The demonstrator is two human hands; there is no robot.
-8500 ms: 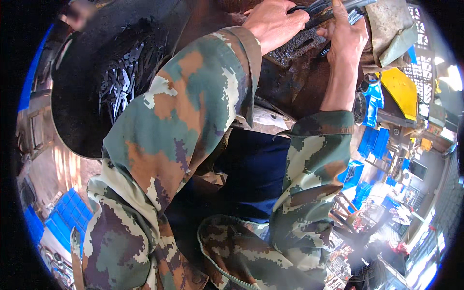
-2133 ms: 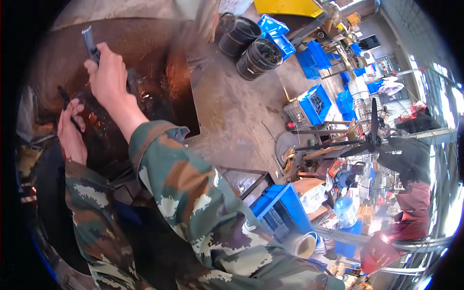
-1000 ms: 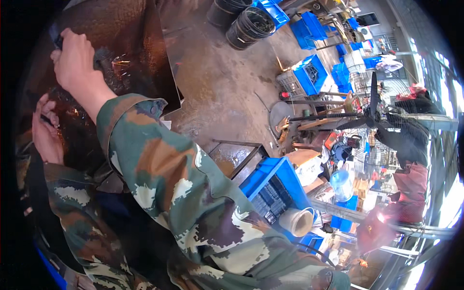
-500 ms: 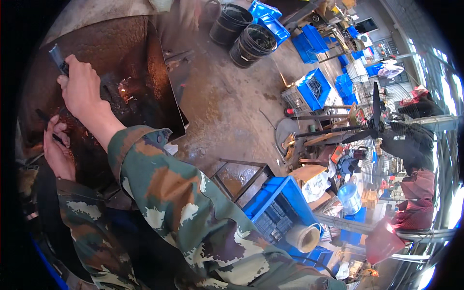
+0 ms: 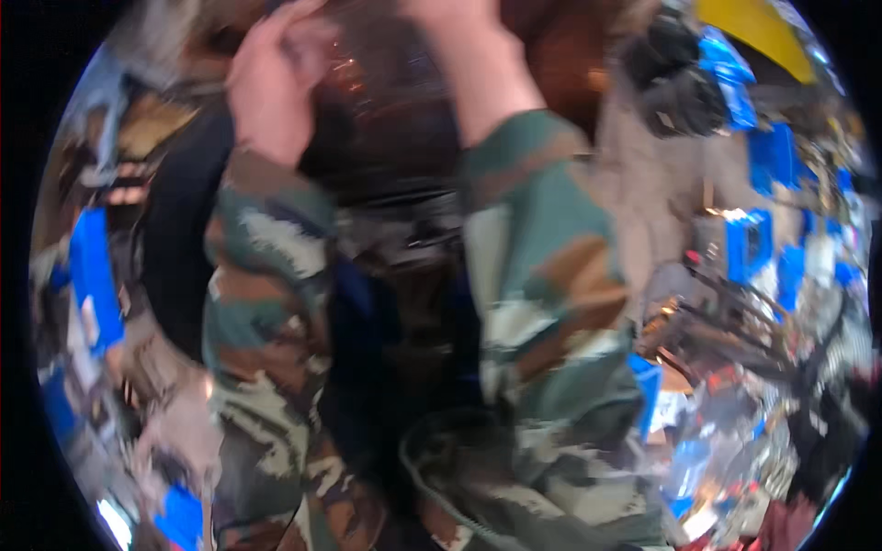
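Note:
Motion blur smears the whole picture. My left hand (image 5: 274,87) is raised at the upper left, its fingers running up to the top edge; whether they grip anything is lost in the blur. Just right of centre, my right hand (image 5: 459,37) is cut off by the top edge, so its fingers are hidden. Between and beneath both hands lies a dark, sooty metal pan (image 5: 395,156) with a few orange glints near my left hand. Camouflage sleeves cover both my forearms.
Black buckets (image 5: 675,101) stand at the upper right beside blue plastic crates (image 5: 772,156). More blue bins (image 5: 95,275) show at the left. A round black shape (image 5: 179,239) lies close to my left forearm. Cluttered equipment fills the right side.
My view has swung left, so hands and pan appear farther right and higher. Half a second ago my right hand gripped a grey metal piece and my left a dark rod; neither is discernible now.

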